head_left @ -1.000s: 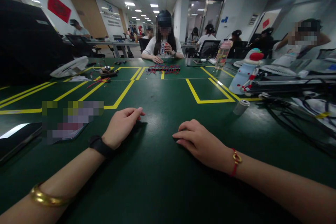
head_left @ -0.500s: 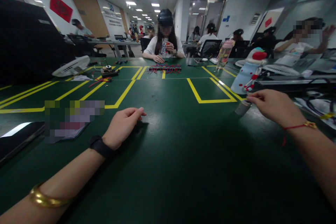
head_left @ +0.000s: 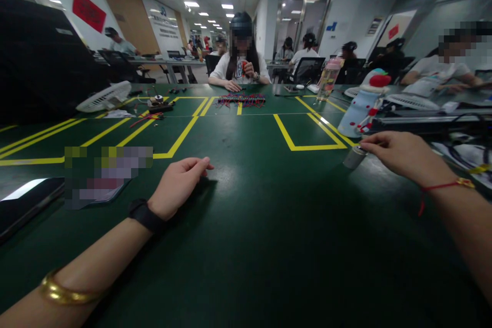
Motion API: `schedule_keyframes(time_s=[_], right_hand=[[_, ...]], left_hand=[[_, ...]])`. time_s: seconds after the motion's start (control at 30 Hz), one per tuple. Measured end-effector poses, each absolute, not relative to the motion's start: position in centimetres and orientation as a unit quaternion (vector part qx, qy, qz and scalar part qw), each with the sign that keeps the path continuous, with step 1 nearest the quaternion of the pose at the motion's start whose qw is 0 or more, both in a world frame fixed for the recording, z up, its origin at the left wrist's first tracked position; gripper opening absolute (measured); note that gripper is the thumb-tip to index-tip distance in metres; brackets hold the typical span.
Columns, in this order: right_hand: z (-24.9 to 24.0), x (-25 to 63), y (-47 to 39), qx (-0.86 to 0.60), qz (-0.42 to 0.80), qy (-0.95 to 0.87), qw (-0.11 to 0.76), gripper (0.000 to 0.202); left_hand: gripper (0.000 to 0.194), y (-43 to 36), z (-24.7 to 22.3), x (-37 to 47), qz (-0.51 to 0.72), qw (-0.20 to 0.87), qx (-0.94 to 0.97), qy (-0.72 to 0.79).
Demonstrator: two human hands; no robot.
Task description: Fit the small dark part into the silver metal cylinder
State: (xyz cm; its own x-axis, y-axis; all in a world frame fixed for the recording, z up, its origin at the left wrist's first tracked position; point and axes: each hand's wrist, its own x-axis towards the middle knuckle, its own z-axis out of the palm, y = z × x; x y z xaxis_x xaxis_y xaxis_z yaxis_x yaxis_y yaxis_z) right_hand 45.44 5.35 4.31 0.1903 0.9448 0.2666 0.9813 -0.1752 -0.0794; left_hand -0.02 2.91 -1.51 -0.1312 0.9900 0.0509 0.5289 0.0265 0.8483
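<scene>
On the left, my left hand [head_left: 179, 184] rests on the green tabletop [head_left: 246, 246], its fingers loosely bent and nothing visible in them. The thumb points right and partly hides the other fingers. Over to the right, my right hand [head_left: 400, 156] pinches the upper end of a small silver metal cylinder [head_left: 354, 157] between thumb and fingertips. The cylinder leans a little, its lower end at or just above the table; I cannot tell whether it touches. Just behind it stands a light blue snowman-shaped bottle [head_left: 353, 113].
A phone [head_left: 31, 205] and a blurred flat packet [head_left: 109, 177] lie left. Yellow tape [head_left: 319, 148] marks the table. Across sits a co-worker [head_left: 240, 61] behind a row of wired parts [head_left: 241, 101]. A clear bottle [head_left: 329, 82] and cables [head_left: 461, 148] are right.
My right wrist has shifted slightly right and down, while the silver cylinder stays almost in place. The left hand is practically still. A person at the far right has lowered a raised hand.
</scene>
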Motion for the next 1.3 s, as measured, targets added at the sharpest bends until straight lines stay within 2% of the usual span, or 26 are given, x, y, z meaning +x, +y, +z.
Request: schedule_keyframes(time_s=[0.23, 0.5, 0.73, 1.03, 1.1, 1.17, 1.3], right_hand=[[4.2, 45.1, 5.1, -0.78, -0.055, -0.606, 0.148, 0.041], [4.7, 45.0, 4.9, -0.752, 0.017, -0.638, 0.162, 0.028], [4.1, 45.8, 5.3, -0.761, 0.049, -0.618, 0.192, 0.06], [3.6, 45.4, 5.2, -0.743, 0.004, -0.643, 0.186, 0.043], [3.4, 44.6, 5.0, -0.73, 0.006, -0.649, 0.216, 0.04], [3.1, 42.7, 4.5, -0.69, 0.021, -0.665, 0.285, 0.038], [1.4, 36.0, 2.3, -0.517, 0.122, -0.729, 0.432, 0.035]], left_hand=[[0.042, 2.8, -1.4, 0.1, 0.381, 0.308, 0.584, 0.647], [0.041, 2.8, -1.4, 0.1, 0.387, 0.301, 0.589, 0.642], [0.041, 2.6, -1.2, 0.2, 0.383, 0.3, 0.592, 0.643], [0.042, 2.7, -1.5, 0.1, 0.385, 0.299, 0.592, 0.642], [0.041, 2.7, -1.4, 0.1, 0.384, 0.297, 0.593, 0.642], [0.041, 2.7, -1.4, 0.2, 0.384, 0.294, 0.594, 0.643], [0.042, 2.7, -1.3, 0.3, 0.382, 0.286, 0.596, 0.645]])
